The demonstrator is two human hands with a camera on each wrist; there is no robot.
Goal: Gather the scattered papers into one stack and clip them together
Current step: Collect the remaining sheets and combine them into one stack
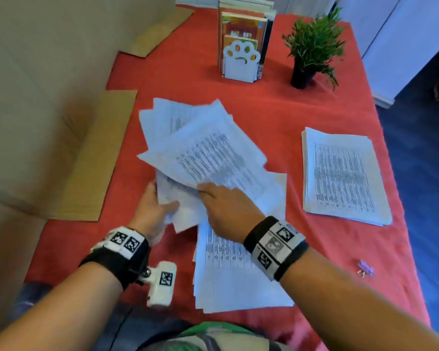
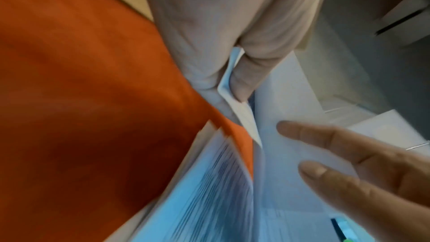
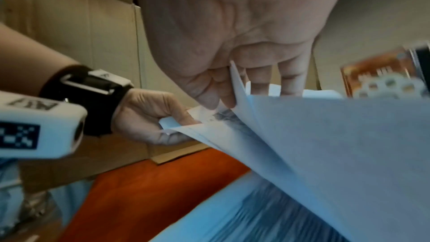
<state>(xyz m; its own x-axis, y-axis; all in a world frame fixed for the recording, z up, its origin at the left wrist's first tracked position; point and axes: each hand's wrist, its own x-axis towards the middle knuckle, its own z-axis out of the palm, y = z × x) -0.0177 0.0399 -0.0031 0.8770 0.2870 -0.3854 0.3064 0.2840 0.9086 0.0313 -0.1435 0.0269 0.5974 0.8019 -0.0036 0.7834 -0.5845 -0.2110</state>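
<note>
A loose fan of printed papers is lifted off the red tablecloth at the middle. My left hand pinches its near left corner, thumb on top; the left wrist view shows that pinch on the papers. My right hand reaches in palm down, and its straight fingers slip between the sheets. Another untidy pile lies flat below my right wrist. A squared stack rests at the right. A purple binder clip lies near the right edge, away from both hands.
A white paw-shaped bookend with books and a small potted plant stand at the back. Flattened cardboard lies along the table's left side. The table's right edge drops to a blue floor.
</note>
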